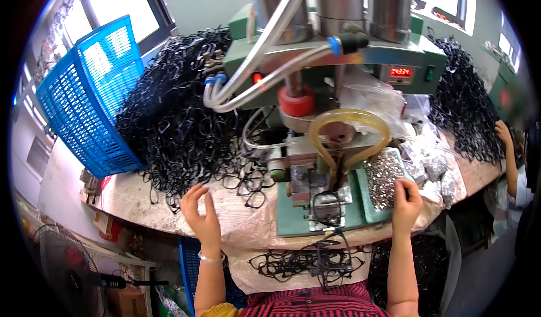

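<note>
Two hands of mine flank the machine [304, 62], with a black frame [314, 208] between them at its front plate. My right hand [408, 207] is nearer; the frame lies to its left. From my left hand [203, 221] it sits well apart, off to the right. Its long axis seems to run toward me, though overlapping dark rims hide where it ends. My right thumb and finger meet by the tray [378, 215] of metal bits [384, 179]; whether they pinch one, I cannot tell. My left fingers curl, narrowly parted, seemingly empty.
</note>
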A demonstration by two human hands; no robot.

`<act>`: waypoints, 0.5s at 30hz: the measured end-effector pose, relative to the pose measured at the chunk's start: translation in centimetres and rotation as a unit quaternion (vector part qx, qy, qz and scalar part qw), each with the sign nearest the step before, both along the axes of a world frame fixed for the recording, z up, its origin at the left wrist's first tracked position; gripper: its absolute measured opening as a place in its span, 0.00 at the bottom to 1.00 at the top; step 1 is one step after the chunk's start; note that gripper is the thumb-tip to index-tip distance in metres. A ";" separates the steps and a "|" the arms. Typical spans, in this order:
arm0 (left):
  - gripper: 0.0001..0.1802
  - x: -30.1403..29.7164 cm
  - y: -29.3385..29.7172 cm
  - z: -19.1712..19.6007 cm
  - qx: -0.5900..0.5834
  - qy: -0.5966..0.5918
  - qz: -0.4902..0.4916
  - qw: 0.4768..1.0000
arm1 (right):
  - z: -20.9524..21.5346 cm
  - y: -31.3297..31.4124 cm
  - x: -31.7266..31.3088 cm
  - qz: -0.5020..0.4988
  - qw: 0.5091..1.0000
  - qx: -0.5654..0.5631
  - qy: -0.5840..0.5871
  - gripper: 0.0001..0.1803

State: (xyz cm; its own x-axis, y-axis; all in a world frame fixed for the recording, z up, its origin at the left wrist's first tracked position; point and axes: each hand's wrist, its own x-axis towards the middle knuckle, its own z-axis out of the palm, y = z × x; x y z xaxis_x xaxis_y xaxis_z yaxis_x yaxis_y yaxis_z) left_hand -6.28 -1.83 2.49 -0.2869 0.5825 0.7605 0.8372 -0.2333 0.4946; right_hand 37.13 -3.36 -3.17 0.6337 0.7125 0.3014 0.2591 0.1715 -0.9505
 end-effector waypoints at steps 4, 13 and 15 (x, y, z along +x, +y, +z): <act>0.08 2.5 5.9 -0.6 -0.072 0.028 -0.125 0.989 | -0.5 2.8 -0.8 0.000 0.979 0.088 0.184 0.09; 0.09 3.7 10.9 -8.6 -0.249 0.143 -0.051 0.957 | 3.2 1.5 -2.6 0.040 0.999 -0.001 0.017 0.06; 0.09 1.0 8.6 -8.4 -0.287 0.144 -0.059 0.945 | 1.2 -1.1 -0.1 0.033 0.999 0.001 -0.014 0.06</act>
